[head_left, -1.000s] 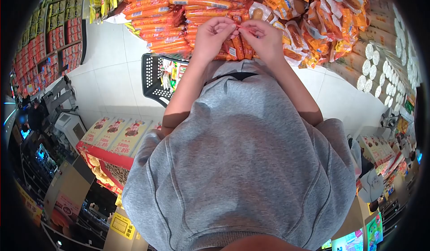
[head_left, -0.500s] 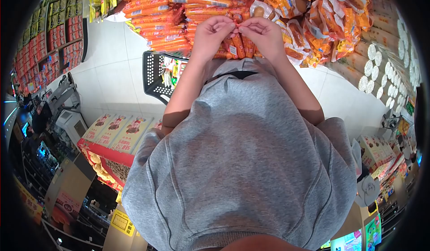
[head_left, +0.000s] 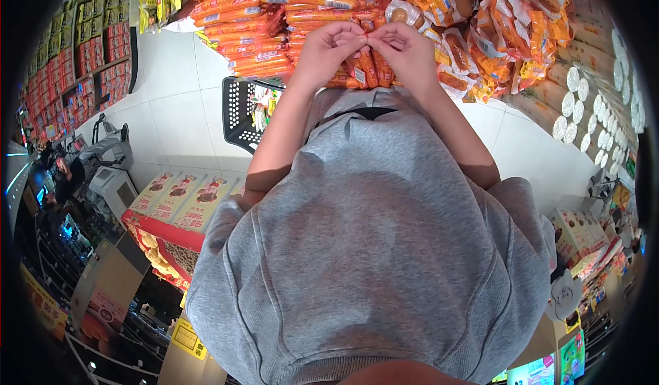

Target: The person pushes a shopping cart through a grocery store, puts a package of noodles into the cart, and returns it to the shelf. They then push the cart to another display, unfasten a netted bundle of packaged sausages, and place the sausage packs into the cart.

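My left hand (head_left: 331, 52) and my right hand (head_left: 403, 52) meet at their fingertips over a display of orange-wrapped sausages. Both are closed in a pinch on the gathered red top of a bag of sausages (head_left: 371, 71). Its orange sticks hang upright just below my fingers, with a small white label on one. What exactly lies between the fingertips is too small to make out. More orange sausages (head_left: 312, 2) in red bags are stacked behind and to the left of my hands.
Loose packed sausages (head_left: 480, 35) are heaped at the right, beside rows of pale packs with round white ends (head_left: 573, 103). A black shopping basket (head_left: 235, 114) with goods stands at the left. Gift boxes (head_left: 182, 199) sit nearer me, and shelves of red and green packs (head_left: 75, 62) stand far left.
Both hands keep their pinch at nearly the same place, the fingertips drawn slightly closer together. The view has shifted slightly.
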Motion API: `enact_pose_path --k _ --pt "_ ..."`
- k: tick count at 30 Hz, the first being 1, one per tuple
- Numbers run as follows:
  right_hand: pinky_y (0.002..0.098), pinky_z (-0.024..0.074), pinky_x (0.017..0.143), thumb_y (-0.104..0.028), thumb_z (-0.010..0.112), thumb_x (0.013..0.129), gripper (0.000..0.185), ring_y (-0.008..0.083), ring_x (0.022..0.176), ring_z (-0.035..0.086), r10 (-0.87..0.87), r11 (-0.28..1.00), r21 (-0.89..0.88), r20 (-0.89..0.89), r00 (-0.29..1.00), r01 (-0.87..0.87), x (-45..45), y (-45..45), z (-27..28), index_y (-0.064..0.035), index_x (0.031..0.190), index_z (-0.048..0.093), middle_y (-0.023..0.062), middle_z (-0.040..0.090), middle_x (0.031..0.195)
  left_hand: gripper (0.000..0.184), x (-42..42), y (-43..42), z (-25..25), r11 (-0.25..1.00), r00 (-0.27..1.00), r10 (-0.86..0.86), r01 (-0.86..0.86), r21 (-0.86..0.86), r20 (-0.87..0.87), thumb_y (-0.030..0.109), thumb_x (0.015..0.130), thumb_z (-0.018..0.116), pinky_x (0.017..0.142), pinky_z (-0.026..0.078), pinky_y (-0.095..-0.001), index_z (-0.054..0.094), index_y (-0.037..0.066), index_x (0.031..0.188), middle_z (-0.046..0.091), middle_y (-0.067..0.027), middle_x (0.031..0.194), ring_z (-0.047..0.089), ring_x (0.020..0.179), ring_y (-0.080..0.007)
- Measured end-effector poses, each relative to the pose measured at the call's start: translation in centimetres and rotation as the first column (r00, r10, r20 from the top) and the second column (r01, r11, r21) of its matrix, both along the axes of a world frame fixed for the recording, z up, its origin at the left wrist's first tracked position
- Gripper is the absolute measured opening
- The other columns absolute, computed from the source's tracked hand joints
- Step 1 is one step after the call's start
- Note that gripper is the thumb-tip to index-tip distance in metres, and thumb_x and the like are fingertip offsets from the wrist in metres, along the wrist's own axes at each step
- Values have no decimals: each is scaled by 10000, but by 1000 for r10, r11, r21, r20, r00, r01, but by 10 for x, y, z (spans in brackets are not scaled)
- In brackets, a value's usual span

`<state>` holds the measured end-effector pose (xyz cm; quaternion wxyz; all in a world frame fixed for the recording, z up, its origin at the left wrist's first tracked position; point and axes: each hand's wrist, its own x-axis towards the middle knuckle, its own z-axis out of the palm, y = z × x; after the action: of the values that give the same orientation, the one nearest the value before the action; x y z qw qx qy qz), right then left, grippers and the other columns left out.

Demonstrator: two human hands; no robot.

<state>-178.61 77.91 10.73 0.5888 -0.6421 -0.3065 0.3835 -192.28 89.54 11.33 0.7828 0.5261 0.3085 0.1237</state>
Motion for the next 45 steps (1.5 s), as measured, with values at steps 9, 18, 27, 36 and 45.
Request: enact_pose_path --k 9,18,27,36,45 --pt "291 535 658 -144 748 775 202 188 747 671 103 982 72 580 808 -177 9 3 14 -77 959 701 53 684 879 114 -4 6 6 998 996 -55 54 -10 -64 84 909 629 627 479 -216 645 6 990 649 -21 854 594 725 -75" --pt "258 539 715 -152 751 801 183 119 758 674 182 983 -48 133 974 -177 7 3 13 -31 916 677 54 703 829 106 -4 0 10 996 999 -4 1 -85 -35 103 919 620 588 464 -212 657 16 965 642 -7 825 600 715 -78" --pt "243 538 755 -92 716 839 158 116 809 668 172 985 26 -196 965 -170 8 3 18 12 947 668 73 702 858 101 1 -8 22 999 996 33 -35 -22 -79 121 923 622 574 444 -204 667 35 952 637 6 790 582 682 -60" --pt "232 534 742 -74 725 827 157 115 814 661 226 972 -2 -250 942 -234 17 0 16 28 933 669 68 695 857 118 -2 -4 18 995 998 -43 38 -92 -53 140 927 624 539 397 -197 654 33 967 616 13 771 516 583 -55" --pt "238 533 756 -88 733 810 152 103 809 662 161 982 -83 -99 982 -169 11 -4 19 10 915 683 49 696 847 158 0 -14 22 954 997 -21 44 297 -79 130 887 677 619 476 -225 639 12 985 631 -18 825 594 689 -88"
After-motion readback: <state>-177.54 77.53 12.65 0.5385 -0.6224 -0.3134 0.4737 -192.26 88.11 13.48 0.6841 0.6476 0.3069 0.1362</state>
